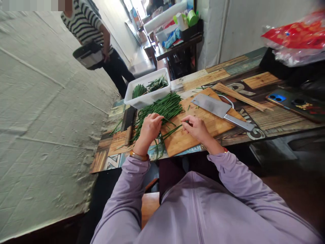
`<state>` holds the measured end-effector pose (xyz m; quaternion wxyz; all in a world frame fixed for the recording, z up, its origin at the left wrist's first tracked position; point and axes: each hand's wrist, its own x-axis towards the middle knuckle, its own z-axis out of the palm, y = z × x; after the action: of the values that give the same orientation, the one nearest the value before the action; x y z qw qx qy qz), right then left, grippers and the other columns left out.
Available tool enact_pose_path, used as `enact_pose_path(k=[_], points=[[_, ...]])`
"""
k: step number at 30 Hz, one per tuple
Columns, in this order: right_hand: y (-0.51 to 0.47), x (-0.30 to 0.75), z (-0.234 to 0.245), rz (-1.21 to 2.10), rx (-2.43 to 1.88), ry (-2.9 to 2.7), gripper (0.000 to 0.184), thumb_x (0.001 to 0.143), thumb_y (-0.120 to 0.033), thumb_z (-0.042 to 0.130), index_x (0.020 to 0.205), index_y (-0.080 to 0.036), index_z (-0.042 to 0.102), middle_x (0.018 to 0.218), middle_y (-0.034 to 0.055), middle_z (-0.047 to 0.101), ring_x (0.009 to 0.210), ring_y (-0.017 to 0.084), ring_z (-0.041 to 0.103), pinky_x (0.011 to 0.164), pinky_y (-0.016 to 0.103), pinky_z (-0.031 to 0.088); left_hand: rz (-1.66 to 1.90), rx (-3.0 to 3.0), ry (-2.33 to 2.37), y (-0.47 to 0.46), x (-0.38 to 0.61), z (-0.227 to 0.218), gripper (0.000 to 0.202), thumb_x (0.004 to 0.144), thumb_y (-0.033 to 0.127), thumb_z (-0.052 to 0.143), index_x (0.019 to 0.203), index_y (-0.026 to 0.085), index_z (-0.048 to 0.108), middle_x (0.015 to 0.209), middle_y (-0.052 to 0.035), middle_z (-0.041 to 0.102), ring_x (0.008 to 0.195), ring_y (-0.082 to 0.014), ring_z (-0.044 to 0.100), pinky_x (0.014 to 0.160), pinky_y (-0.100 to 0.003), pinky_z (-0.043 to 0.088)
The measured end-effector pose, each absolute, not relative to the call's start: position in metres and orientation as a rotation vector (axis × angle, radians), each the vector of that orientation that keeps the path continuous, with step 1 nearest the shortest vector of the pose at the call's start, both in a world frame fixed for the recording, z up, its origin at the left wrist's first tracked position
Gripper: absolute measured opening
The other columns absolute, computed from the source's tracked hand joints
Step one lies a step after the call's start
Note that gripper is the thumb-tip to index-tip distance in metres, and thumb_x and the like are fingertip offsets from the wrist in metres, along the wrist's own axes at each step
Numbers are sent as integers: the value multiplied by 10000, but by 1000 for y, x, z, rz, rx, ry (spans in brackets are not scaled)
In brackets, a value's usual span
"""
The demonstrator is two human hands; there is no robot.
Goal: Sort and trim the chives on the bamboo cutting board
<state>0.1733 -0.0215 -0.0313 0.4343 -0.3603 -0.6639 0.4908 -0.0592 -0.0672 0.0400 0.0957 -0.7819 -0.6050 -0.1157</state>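
Observation:
My left hand (151,127) is closed in a pinch, thumb against forefinger, over the near edge of a pile of garlic chives (162,106). Whether a stalk lies in that pinch is too small to make out. My right hand (195,127) is shut on the ends of a few chives, whose green stalks trail left across the wooden cutting board (180,142). Behind it a cleaver (213,105) lies flat on the board, its handle pointing toward the right. Loose chives hang over the board's left edge, below my left hand.
A white plastic tub (146,98) holding bundled chives stands behind the pile. Left of it lies a dark-bladed knife (128,134). Bamboo skewers (240,96), a phone (291,103) and a red plastic bag (297,37) are on the right. A person (88,27) stands beyond the table.

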Motion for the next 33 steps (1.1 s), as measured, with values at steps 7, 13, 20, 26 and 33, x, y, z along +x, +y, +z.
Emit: enact_pose_path(k=[7,13,20,26,33], points=[[-21,171,-26,1176,-902,-1686,116,869,-286,614,943,-240,689,635,-20,680,581,150,654,543,242,457,-94,-2440,-1717,-45,-40,33,233,920,189,544,998,194,764,1043,-113,657,951,-244,561,849,-395,458],[-19,171,-27,1237,-888,-1583,143,871,-310,608,964,-222,672,657,-24,685,545,127,630,547,237,455,-379,-2502,-1724,-34,-35,38,159,883,169,552,816,168,696,955,-81,665,913,-205,583,877,-360,459],[-20,176,-18,1379,-883,-1229,282,844,-443,605,977,-197,637,620,-35,653,481,98,567,468,212,423,-1198,-2567,-2039,-22,-5,23,140,814,178,526,870,155,652,777,-8,632,687,-119,543,666,-240,435],[-22,176,-15,1351,-907,-1332,263,827,-437,626,950,-205,640,609,-40,649,469,93,554,476,221,429,-1667,-2567,-2266,-24,12,13,139,798,269,610,828,142,658,706,11,620,629,-94,525,612,-213,414],[-24,176,-13,1293,-958,-1387,277,851,-453,612,966,-204,647,626,-31,653,500,103,573,499,230,444,-1886,-2596,-2252,-18,13,13,141,811,284,630,769,150,623,628,28,573,556,-82,474,552,-206,382]])
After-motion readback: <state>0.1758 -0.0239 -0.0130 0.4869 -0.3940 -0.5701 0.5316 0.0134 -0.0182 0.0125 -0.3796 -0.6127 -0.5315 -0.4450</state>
